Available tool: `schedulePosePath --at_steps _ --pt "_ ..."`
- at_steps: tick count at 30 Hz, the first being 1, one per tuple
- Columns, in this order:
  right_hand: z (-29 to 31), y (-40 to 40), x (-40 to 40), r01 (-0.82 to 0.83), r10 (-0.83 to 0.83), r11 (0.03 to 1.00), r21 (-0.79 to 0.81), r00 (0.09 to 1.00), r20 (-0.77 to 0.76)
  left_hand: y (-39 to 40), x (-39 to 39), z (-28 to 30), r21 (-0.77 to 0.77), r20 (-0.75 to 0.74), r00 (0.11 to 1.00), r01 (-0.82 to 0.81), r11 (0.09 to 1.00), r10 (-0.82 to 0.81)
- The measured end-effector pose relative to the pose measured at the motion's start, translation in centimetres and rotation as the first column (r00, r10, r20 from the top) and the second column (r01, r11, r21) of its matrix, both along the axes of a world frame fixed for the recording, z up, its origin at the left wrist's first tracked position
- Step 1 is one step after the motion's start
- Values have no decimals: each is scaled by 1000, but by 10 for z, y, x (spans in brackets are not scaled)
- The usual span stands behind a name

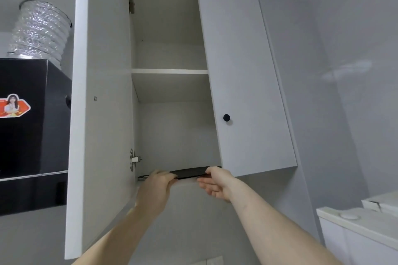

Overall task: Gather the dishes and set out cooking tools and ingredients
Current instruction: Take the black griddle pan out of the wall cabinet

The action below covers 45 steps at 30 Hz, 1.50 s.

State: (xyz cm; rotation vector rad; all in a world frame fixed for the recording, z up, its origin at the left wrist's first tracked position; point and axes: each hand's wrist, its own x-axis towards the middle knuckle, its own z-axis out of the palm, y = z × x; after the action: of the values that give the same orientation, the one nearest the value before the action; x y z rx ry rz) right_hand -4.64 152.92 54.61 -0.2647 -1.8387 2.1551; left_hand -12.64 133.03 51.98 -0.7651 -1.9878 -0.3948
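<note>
At cabinet's bottom shelf (172, 177), both hands, left (158, 183) & right (215, 183), gripping flat black dish (189, 172).

A wall cabinet (172, 92) is hanging overhead, its left door (101, 92) standing open and its right door (245, 79) sitting closed. A shelf (170, 71) is dividing the inside. A flat pan (190, 171) is lying on the cabinet floor at the front edge, the left hand (158, 180) holding its left side, the right hand (215, 180) its right. A range hood (32, 131) is sitting left of the cabinet, a duct (41, 30) rising above it.

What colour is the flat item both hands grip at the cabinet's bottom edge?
Black, in the head view: flat black item.
</note>
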Motion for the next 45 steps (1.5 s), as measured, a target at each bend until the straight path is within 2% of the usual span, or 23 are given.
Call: schedulePosePath --at_steps 3,5,6,8,9,11,14,16,18,23,26,33,37,41,45 --pt "-2 -11 -11 39 -45 993 -114 998 -53 8 6 -3 127 -74 995 -61 990 71" --pt "-4 -14 -20 67 -86 981 -184 991 -100 18 17 -9 300 35 999 -21 954 11" --pt "-5 -15 -21 68 -96 973 -220 989 -116 23 25 -11 419 128 989 13 908 -74" --pt "-4 -18 -19 66 -110 954 -291 984 -137 36 37 -8 669 271 927 12 743 -258" --pt "-2 -20 -18 66 -117 945 -321 983 -144 41 39 -4 750 317 886 -17 662 -337" --pt "2 -26 -16 56 -118 930 -362 981 -152 46 41 10 831 359 807 -48 554 -470" --pt "6 -35 -15 25 -90 921 -388 984 -152 52 37 34 895 341 756 -80 438 -559" --pt "6 -39 -13 8 -74 921 -390 985 -156 56 31 44 955 249 720 -72 287 -648" --pt "3 -38 -9 2 -65 924 -382 986 -152 59 23 47 979 183 705 -69 190 -685" --pt "-4 -25 -1 -36 16 976 -215 996 -93 67 -9 42 982 166 770 -74 171 -616" --pt "1 -22 3 9 -17 989 -145 998 -56 68 23 53 982 155 785 -57 179 -600" --pt "11 -20 21 -44 45 998 -55 999 10 69 90 79 956 168 841 -11 294 -515" --pt "13 -20 30 -87 88 995 -58 996 19 67 105 85 947 148 845 30 321 -514" --pt "16 -28 33 -127 129 978 -164 992 2 65 124 82 943 98 834 96 318 -543" --pt "17 -35 39 -209 203 939 -273 978 -51 57 151 81 902 69 840 178 393 -538"
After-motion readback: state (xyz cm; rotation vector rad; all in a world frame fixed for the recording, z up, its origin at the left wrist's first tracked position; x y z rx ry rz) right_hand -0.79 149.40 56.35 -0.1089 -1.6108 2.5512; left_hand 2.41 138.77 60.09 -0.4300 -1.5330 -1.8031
